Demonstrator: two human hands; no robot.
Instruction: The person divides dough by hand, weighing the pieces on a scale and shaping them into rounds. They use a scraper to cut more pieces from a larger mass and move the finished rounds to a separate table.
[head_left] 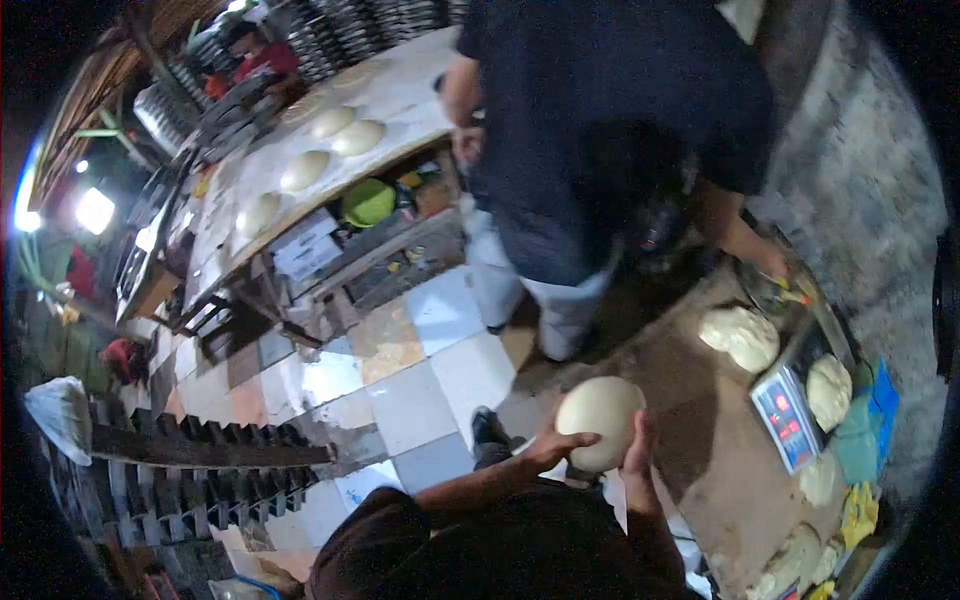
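A smooth, pale round ball of dough [598,420] is held between my two hands in front of my body. My left hand [556,446] wraps its left side, with the thumb lying across the front. Against the right side presses my right hand [640,446], its fingers pointing up along the dough. To the right is a brown work surface [690,400] with a digital scale [786,418] showing red digits. One dough piece [829,392] rests at the scale, and a larger rough lump of dough [740,337] lies behind it.
A co-worker in a dark shirt [610,130] stands ahead, one hand near the scale. At left, a floured table [225,215] bears several dough balls [304,170]. A dark slatted rack [200,455] stands low left on the tiled floor [415,400]. Another person [268,62] is at the far end.
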